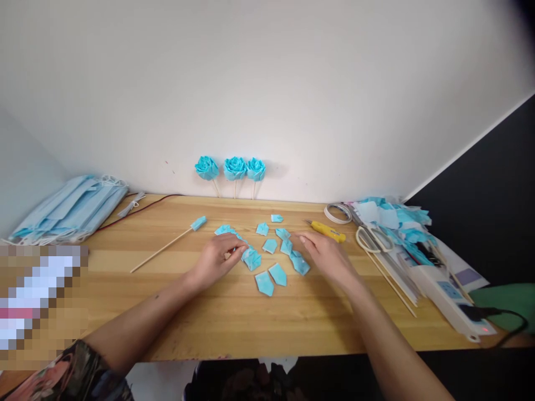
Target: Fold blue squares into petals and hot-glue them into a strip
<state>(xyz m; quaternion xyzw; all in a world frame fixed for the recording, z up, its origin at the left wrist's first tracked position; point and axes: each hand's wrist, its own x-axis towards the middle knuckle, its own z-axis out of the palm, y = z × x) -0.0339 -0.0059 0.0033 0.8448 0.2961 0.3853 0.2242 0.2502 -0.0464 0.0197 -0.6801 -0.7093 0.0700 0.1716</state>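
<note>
Both hands rest low on the wooden table (317, 312) among a scatter of small folded blue pieces. The left hand (217, 257) lies knuckles-up with its fingers curled inward, the tips meeting at a folded blue piece (252, 258) just to its right; the palm side is turned away, so whether it pinches that piece or only touches it cannot be told. The right hand (326, 257) lies flat and loosely spread, holding nothing, its fingertips beside another blue piece (300, 263) whose far edge it partly covers. Between and just in front of the hands lie 2 more flat pieces (271, 278), and several others (270, 245) sit behind them, too small to read their folds. To the left a wooden skewer with a blue tip (167, 245) lies slantwise, well apart from the hands. 3 blue paper roses (234, 168) on sticks lean against the wall at the back. A stack of blue face masks (71, 209) fills the far left corner, its near end running into a pixelated block that hides the table's left edge. Near the right hand lie a yellow cutter (330, 230), a tape roll (337, 213) and scissors (374, 239), the scissors' blades lost under a heap of blue scraps (401, 220). A white power strip (455, 303) sits at the right edge, its cable leaving the view.
</note>
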